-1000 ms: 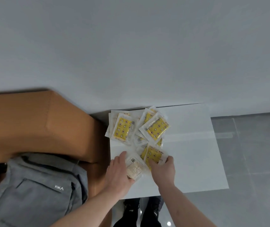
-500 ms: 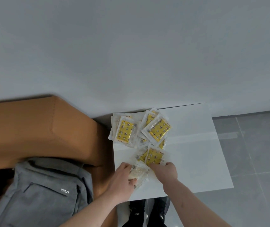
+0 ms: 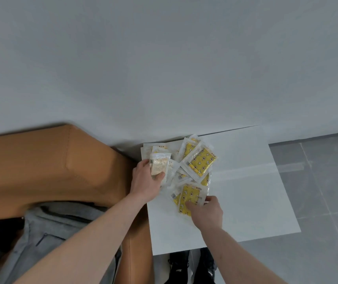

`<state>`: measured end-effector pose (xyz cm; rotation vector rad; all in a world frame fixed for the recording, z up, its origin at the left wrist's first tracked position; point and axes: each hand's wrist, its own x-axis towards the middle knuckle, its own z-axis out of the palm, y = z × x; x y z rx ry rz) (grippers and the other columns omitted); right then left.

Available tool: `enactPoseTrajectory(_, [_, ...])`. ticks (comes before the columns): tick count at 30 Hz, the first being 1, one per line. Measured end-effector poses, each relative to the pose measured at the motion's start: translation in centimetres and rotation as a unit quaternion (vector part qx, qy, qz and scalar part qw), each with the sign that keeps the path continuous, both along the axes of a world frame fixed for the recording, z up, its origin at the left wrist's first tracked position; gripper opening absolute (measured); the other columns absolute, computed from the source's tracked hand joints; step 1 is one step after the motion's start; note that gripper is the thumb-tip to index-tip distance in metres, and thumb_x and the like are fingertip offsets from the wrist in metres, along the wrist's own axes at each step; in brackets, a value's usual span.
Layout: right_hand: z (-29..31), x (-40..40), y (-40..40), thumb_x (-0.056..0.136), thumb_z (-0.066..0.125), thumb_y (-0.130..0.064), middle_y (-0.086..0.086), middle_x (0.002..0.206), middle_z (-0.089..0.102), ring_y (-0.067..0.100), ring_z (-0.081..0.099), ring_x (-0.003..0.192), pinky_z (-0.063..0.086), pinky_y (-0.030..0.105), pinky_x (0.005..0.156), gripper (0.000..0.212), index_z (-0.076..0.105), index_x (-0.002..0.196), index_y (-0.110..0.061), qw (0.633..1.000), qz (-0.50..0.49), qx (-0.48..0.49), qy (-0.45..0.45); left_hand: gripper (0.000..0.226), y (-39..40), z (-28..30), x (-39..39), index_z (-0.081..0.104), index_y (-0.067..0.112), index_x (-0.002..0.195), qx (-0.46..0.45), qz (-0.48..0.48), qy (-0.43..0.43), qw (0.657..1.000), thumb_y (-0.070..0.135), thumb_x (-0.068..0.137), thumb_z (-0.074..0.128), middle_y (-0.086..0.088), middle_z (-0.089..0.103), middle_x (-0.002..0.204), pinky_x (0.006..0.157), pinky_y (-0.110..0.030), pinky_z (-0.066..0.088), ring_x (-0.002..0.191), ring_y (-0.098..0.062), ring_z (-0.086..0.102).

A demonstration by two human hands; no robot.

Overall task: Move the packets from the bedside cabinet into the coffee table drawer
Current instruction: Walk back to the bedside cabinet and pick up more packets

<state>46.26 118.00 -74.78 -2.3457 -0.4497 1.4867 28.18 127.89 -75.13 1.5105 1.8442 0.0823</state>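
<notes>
From the head camera, we're at the gathering step on the white bedside cabinet (image 3: 246, 201). Our left hand (image 3: 145, 181) grips a pale packet (image 3: 159, 165), thumb across its lower edge, lifted over the pile's left side. Our right hand (image 3: 207, 212) pinches the near yellow packet (image 3: 189, 198), which lies on the tabletop. The loose packets (image 3: 202, 162) sit fanned out by the wall. Nothing has reached the coffee table drawer, which we can't see. Next, we reckon, comes stacking the rest into one grip before turning away.
</notes>
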Motion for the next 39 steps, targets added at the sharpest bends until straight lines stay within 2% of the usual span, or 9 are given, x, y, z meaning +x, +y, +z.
enactPoseTrajectory(6, [0.0,0.7,-1.0,0.085,0.08,-0.027,-0.009,0.078,0.072,0.01,0.066,0.067,0.047,0.022,0.052,0.01,0.073,0.091,-0.022,0.998,-0.024,0.015,0.052,0.034,0.1,0.0,0.9,0.065,0.017,0.121,0.015,0.068,-0.009,0.998,0.032,0.092,0.075,0.0,0.058,0.118,0.091,-0.036,0.052,0.11,-0.022,0.06])
enactPoseTrajectory(9, [1.4,2.2,-2.7,0.084,0.078,-0.029,-0.006,0.072,0.07,0.014,0.058,0.059,0.045,0.026,0.054,0.011,0.074,0.085,-0.019,0.997,-0.032,0.037,0.064,0.019,-1.9,2.1,0.6,0.061,0.026,0.1,0.032,0.091,-0.048,0.994,0.027,0.09,0.077,0.003,0.062,0.104,0.084,-0.038,0.054,0.096,-0.018,0.062])
enactPoseTrajectory(12, [4.1,4.0,-4.5,0.086,0.078,-0.032,-0.009,0.075,0.074,0.011,0.064,0.061,0.046,0.025,0.054,0.007,0.073,0.087,-0.027,0.996,-0.045,0.054,0.046,0.017,-4.4,5.1,-0.1,0.068,0.024,0.105,0.038,0.107,-0.078,0.99,0.023,0.09,0.077,0.01,0.069,0.101,0.082,-0.038,0.057,0.094,-0.01,0.066])
enactPoseTrajectory(17, [12.3,7.1,-7.2,0.092,0.073,-0.025,-0.013,0.08,0.077,0.009,0.073,0.074,0.057,0.028,0.063,0.004,0.071,0.091,-0.028,0.996,-0.048,0.06,0.051,0.024,-8.8,13.6,-0.2,0.072,0.035,0.111,0.013,0.135,-0.152,0.979,0.022,0.092,0.077,0.027,0.074,0.101,0.073,-0.013,0.053,0.095,0.009,0.069])
enactPoseTrajectory(20, [19.0,8.6,-9.2,0.095,0.068,-0.026,-0.022,0.081,0.075,0.001,0.071,0.073,0.049,0.018,0.057,0.008,0.069,0.099,-0.033,0.995,-0.053,0.062,0.059,0.023,-11.4,19.6,0.6,0.067,0.037,0.111,-0.005,0.134,-0.15,0.98,0.026,0.093,0.076,0.027,0.072,0.098,0.074,-0.014,0.051,0.092,0.01,0.067])
enactPoseTrajectory(25, [28.0,11.7,-11.9,0.096,0.058,-0.019,-0.007,0.1,0.075,0.012,0.071,0.089,0.05,0.024,0.063,0.017,0.066,0.108,-0.029,0.995,-0.037,0.067,0.068,0.028,-13.7,27.5,3.7,0.066,0.035,0.119,0.009,0.122,-0.171,0.978,0.027,0.094,0.075,0.023,0.07,0.106,0.078,-0.019,0.052,0.099,0.004,0.065])
enactPoseTrajectory(29, [32.5,14.4,-13.4,0.094,0.061,-0.015,-0.001,0.093,0.074,0.013,0.067,0.076,0.048,0.021,0.058,0.012,0.066,0.1,-0.024,0.994,-0.033,0.1,0.034,0.027,-13.3,31.8,7.1,0.064,0.036,0.118,0.032,0.068,-0.189,0.979,0.029,0.094,0.074,0.027,0.067,0.105,0.077,-0.018,0.049,0.099,0.004,0.062])
enactPoseTrajectory(34, [35.9,17.2,-14.6,0.094,0.069,-0.021,-0.011,0.088,0.075,-0.003,0.068,0.066,0.043,0.007,0.045,0.009,0.068,0.098,-0.03,0.987,-0.072,0.144,0.0,0.024,-11.3,34.8,11.0,0.063,0.041,0.116,0.026,-0.049,-0.171,0.984,0.037,0.094,0.072,0.03,0.065,0.103,0.076,-0.014,0.045,0.097,0.004,0.06])
enactPoseTrajectory(39, [37.5,18.2,-15.8,0.091,0.071,-0.025,-0.009,0.084,0.074,0.004,0.067,0.067,0.049,0.016,0.053,0.009,0.069,0.096,-0.032,0.978,-0.126,0.162,-0.024,0.029,-7.8,36.2,15.0,0.068,0.027,0.125,-0.002,-0.163,-0.138,0.977,0.031,0.096,0.066,0.013,0.07,0.115,0.094,-0.038,0.054,0.106,-0.014,0.064])
